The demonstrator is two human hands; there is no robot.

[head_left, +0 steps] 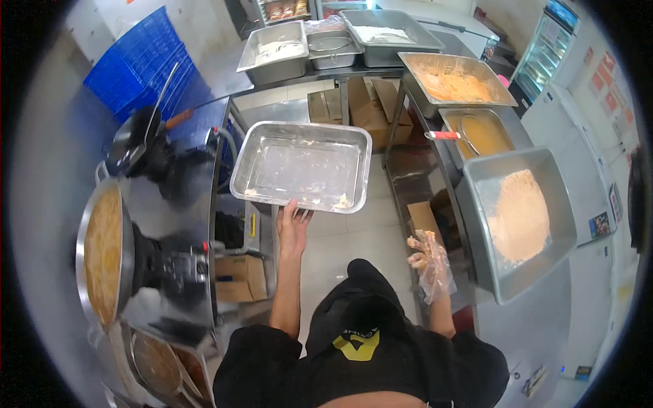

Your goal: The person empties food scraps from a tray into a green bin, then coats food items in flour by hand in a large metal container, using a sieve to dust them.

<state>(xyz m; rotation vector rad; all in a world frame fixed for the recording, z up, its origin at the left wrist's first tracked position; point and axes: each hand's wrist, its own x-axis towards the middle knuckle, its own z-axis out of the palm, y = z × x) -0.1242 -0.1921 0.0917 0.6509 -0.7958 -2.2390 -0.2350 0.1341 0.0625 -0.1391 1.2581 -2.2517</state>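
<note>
While the left grip point(292, 230) holds up a metal tray point(299, 163), the right grip point(430, 265) hangs low, gloved and coated

Nearest: dark clothing point(367, 319) with a yellow mark. Right grip wears a clear plastic glove, fingers crusted with pale coating and looking slightly apart, just left of the right-hand desk point(520, 319). Left grip, bare, is clamped on the near rim of the tray. Tray hangs above the floor point(323, 248), between the two side desks; pale smears and crumbs on its bottom.

Left desk point(183, 299): a wide wok point(127, 251) of yellowish-brown liquid near the edge of view; beyond it, a darker pan point(129, 136) with a ladle point(162, 95) in it.

Right desk, working outward: grey bin point(479, 231) with pinkish powder, then a pan point(476, 111) of yellow liquid with a red-handled strainer point(445, 135) resting in it, then a deep tray point(428, 102) of orange food.

Farther off, blue crates point(139, 64) stand at left. Across the end desk point(235, 80), metal containers point(272, 68), at least two with white powder.
</note>
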